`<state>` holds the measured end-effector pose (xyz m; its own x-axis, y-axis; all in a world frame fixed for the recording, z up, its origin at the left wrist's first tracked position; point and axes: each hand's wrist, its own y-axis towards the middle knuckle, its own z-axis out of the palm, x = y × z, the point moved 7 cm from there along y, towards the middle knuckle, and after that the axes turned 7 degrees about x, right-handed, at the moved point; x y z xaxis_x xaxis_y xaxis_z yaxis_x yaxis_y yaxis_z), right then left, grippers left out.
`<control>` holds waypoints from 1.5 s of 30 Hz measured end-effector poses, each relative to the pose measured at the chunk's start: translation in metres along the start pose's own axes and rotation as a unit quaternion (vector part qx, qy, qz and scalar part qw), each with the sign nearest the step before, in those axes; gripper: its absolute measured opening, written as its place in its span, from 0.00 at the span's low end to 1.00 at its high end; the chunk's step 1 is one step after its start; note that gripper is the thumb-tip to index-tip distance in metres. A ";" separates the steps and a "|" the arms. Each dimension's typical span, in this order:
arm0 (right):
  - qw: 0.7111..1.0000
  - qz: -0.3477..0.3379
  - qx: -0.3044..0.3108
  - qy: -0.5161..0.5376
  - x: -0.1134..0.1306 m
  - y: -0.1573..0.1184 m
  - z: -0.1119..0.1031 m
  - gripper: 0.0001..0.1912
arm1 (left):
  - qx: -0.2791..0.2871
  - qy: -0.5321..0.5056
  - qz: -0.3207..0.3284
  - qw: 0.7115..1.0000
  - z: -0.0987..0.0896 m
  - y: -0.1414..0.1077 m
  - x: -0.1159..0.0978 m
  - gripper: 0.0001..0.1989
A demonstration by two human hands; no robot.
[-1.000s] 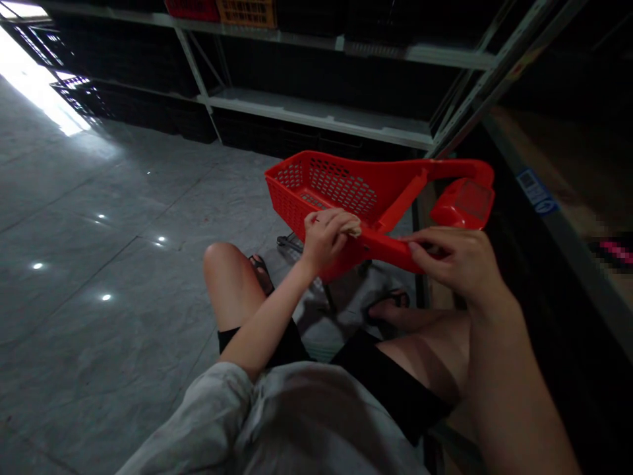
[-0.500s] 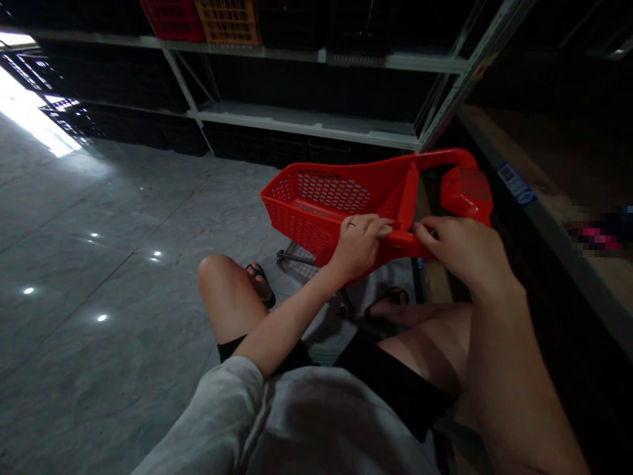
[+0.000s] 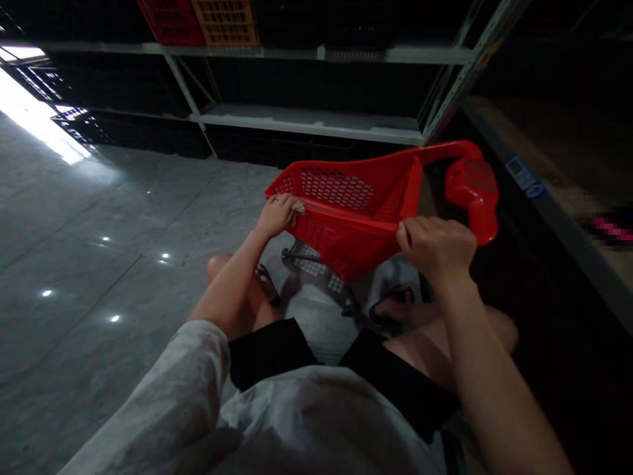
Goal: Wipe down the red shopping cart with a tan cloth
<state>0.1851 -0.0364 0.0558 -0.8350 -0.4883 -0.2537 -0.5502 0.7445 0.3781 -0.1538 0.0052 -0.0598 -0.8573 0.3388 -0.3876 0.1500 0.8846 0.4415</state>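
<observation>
Dim storeroom or shop, metal rack [image 3: 316, 125], plastic crates [image 3: 226, 24]

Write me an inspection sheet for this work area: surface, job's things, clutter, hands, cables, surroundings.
Surface: gray floor, shiny, with light reflections.
Job's things: red cart with perforated sides; pale cloth at its near rim.
Clutter: pink item at far right, too blurred to identify.
Hands: left hand holds the cloth against the rim; right hand grips the cart nearer its handle end.
Cables: nothing seen.
Surroundings: metal shelves with a red crate and a yellow crate.
</observation>
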 end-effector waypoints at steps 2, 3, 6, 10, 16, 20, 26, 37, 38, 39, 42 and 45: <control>1.000 -0.006 0.002 -0.004 -0.001 0.002 0.003 0.19 | 0.001 0.010 -0.012 1.000 -0.009 0.000 0.016 0.10; 1.000 -0.005 0.004 -0.007 -0.002 0.004 0.005 0.20 | -0.004 0.014 -0.019 1.000 -0.011 -0.001 0.019 0.11; 1.000 0.011 -0.001 -0.011 -0.013 0.007 0.008 0.20 | -0.029 0.015 -0.033 0.999 -0.006 -0.011 0.008 0.14; 1.000 0.011 -0.007 0.003 -0.031 0.012 0.013 0.18 | -0.047 0.020 -0.002 0.999 0.022 -0.015 -0.062 0.13; 1.000 0.021 0.017 0.015 -0.036 0.014 0.023 0.23 | -0.067 0.050 0.016 0.996 0.076 0.030 -0.222 0.12; 0.997 0.047 0.030 0.048 -0.043 0.012 0.031 0.22 | -0.055 0.030 0.043 0.997 0.080 0.038 -0.240 0.12; 0.991 0.052 0.032 0.122 -0.070 0.019 0.036 0.20 | 0.019 0.062 -0.004 0.998 0.029 -0.041 -0.124 0.10; 0.987 0.066 0.025 0.145 -0.018 0.022 0.052 0.19 | 0.017 0.127 -0.066 0.990 -0.012 -0.096 -0.084 0.21; 0.987 0.066 0.030 0.146 -0.012 0.022 0.053 0.19 | 0.021 0.125 -0.057 0.990 0.003 -0.080 -0.098 0.21; 0.986 0.069 0.033 0.147 -0.008 0.022 0.054 0.20 | 0.024 0.120 -0.046 0.991 0.019 -0.063 -0.114 0.20; 0.984 0.076 0.052 0.152 -0.009 0.022 0.055 0.20 | 0.011 0.093 -0.014 0.996 0.059 -0.011 -0.171 0.17; 0.982 0.089 0.066 0.154 -0.017 0.020 0.056 0.20 | -0.003 0.085 0.001 0.996 0.081 0.027 -0.220 0.15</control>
<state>0.1881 0.0126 0.0177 -0.8909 -0.4442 0.0950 -0.4070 0.8734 0.2675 0.0791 -0.0194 -0.0276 -0.9282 0.2802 -0.2449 0.1485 0.8823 0.4467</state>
